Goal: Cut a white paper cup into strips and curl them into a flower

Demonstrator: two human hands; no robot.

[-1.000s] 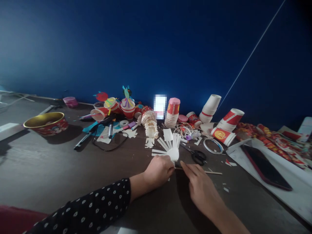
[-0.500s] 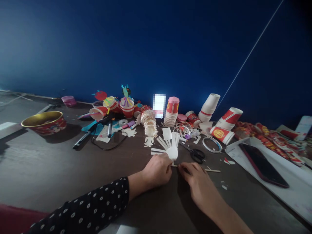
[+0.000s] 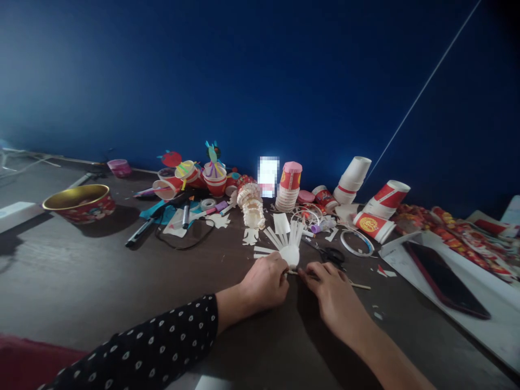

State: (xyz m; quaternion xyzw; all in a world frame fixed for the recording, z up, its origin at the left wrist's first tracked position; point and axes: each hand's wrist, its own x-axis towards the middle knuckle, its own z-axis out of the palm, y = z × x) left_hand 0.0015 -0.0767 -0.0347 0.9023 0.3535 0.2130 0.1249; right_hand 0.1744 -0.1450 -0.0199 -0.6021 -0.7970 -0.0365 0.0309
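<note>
A white paper cup cut into fanned strips (image 3: 290, 254) lies at the middle of the dark table. My left hand (image 3: 266, 280) is closed at its near edge, pinching the end of a thin wooden stick. My right hand (image 3: 328, 290) has its thumb and fingers pressed together on the same stick (image 3: 361, 286), whose far end sticks out to the right. The part of the stick between my hands touches the cup's base. Black scissors (image 3: 333, 255) lie just behind my right hand, partly hidden by it.
Stacked red and white cups (image 3: 289, 187) stand behind. A gold-lined bowl (image 3: 79, 205) is at the left, a phone (image 3: 446, 279) on a white tray (image 3: 493, 314) at the right. A tape ring (image 3: 357, 242), marker (image 3: 186, 216) and paper scraps lie around.
My right hand's fingers have moved slightly up and nearer the cup, covering more of the scissors. The whole view has shifted a little, with the objects sitting farther right.
</note>
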